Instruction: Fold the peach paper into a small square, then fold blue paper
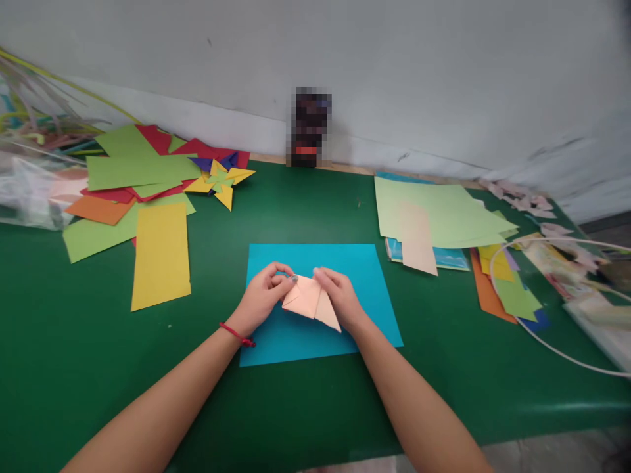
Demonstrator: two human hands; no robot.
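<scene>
A folded piece of pale pink paper [303,297] is held between my two hands, over a blue sheet of paper [367,299]. It has a squarish folded part on the left and a pointed flap slanting down at the right. My left hand [266,289] pinches its upper left corner between thumb and fingers. On the other side, my right hand [340,295] grips the upper right edge, with the thumb on top and some fingers hidden behind the paper. A red string bracelet [237,335] circles my left wrist.
Colored paper sheets [142,172] pile up at the back left beside a folded paper star [219,182]; a yellow strip [162,256] lies nearer. Pale green sheets [434,210] and a pink strip [417,240] lie right. A white cable [517,328] loops at the green table's [315,420] right.
</scene>
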